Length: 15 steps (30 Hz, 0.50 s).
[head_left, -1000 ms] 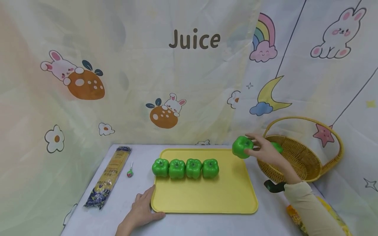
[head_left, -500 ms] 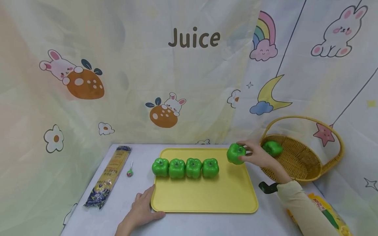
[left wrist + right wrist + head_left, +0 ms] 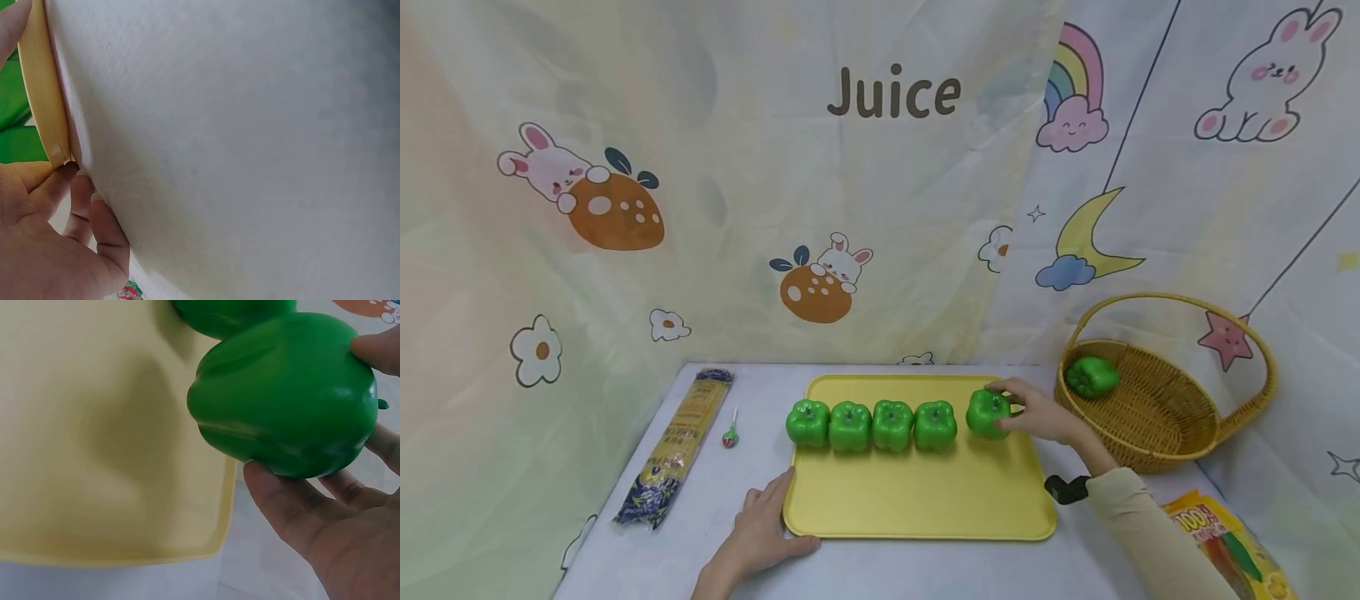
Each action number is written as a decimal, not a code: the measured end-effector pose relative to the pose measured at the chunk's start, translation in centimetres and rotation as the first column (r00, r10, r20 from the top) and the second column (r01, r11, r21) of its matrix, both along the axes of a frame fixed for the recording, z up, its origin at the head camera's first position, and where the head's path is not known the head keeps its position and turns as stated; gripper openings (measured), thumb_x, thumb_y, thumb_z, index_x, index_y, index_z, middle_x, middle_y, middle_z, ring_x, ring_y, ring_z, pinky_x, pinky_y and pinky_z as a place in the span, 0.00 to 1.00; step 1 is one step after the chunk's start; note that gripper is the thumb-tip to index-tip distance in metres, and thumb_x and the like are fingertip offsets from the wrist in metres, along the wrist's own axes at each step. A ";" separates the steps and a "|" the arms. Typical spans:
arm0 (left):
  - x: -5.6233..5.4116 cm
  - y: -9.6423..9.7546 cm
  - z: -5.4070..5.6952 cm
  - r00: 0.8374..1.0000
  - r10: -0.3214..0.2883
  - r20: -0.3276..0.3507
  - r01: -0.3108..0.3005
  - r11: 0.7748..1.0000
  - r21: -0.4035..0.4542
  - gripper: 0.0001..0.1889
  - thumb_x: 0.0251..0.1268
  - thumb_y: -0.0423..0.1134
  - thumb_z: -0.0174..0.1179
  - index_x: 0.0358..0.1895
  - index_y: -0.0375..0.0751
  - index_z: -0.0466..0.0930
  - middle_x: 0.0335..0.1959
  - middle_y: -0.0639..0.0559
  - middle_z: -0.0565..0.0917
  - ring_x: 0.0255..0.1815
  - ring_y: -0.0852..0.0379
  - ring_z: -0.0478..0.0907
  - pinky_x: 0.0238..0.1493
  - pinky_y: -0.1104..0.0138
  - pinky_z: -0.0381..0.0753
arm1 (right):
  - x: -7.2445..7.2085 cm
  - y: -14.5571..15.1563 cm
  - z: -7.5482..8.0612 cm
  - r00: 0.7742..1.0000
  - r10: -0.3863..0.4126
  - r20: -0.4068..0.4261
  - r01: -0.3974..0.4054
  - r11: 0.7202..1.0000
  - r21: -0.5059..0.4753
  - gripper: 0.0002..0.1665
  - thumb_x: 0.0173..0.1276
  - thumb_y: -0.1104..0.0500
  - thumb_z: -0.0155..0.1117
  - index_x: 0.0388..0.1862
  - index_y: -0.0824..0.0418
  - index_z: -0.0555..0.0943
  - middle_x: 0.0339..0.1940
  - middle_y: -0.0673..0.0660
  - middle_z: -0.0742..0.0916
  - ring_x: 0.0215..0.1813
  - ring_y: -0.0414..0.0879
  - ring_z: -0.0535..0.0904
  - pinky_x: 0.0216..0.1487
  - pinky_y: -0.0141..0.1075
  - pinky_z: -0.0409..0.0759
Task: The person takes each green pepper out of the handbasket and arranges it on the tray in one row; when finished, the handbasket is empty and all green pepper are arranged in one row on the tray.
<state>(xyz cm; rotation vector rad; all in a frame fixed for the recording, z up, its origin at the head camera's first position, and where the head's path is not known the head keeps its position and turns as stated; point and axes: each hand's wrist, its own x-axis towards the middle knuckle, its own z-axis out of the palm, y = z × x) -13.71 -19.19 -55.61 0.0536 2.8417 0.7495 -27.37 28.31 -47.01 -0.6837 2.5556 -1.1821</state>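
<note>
My right hand (image 3: 1039, 412) grips a green bell pepper (image 3: 985, 415) low over the right part of the yellow tray (image 3: 917, 500). Seen from the right wrist, thumb and fingers hold the held pepper (image 3: 287, 394) from either side, its stem towards the palm. To its left, several green bell peppers (image 3: 892, 426) stand in a tight row on the tray, stems up. At the tray's near left corner rests my left hand (image 3: 760, 529), thumb along the near edge and fingers along the left side. In the left wrist view its fingertips touch the rim (image 3: 44, 81).
Right of the tray, a wicker basket (image 3: 1157, 425) leans tilted with one green bell pepper (image 3: 1092, 377) inside. A yellow packet (image 3: 1232, 542) lies nearer me. On the left are a long gold-and-blue packet (image 3: 677, 450) and a small lollipop (image 3: 730, 436). A printed curtain (image 3: 895, 183) hangs behind.
My right hand has moved left and down with the bell pepper, from beside the basket to low over the tray. The left hand and the row of peppers have stayed put.
</note>
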 end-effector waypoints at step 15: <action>-0.1 0.0 0.0 1.000 0.003 0.009 -0.003 1.000 0.003 0.67 0.35 0.76 0.72 0.80 0.46 0.55 0.76 0.48 0.69 0.48 0.57 0.63 0.47 0.57 0.69 | 0.1 -0.1 -2.1 0.997 0.027 0.066 -0.026 1.000 -0.008 0.39 0.67 0.57 0.69 0.72 0.69 0.67 0.70 0.74 0.72 0.67 0.73 0.70 0.65 0.64 0.71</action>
